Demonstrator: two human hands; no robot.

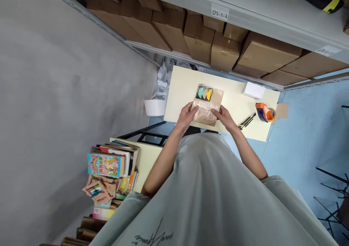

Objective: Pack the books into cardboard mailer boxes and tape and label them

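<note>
A thin brown book [204, 112] with a shiny surface is held over the near edge of the cream table [180, 89]. Its upper part carries a dark picture with green and yellow shapes, partly blurred out. My left hand [187, 114] grips the book's left edge, thumb on top. On the opposite edge, my right hand [224, 117] pinches it the same way. Both hands' other fingers are mostly hidden beneath. To the right of my right hand lies a black and yellow utility knife [247, 121].
An orange tape dispenser [264, 111] and a white box [253, 90] stand on the table's right part. Beyond it, a shelf rack holds cardboard boxes [225, 51]. Left are a white bin [155, 107] and stacked books [106, 165]. A grey wall [68, 78] bounds the left side.
</note>
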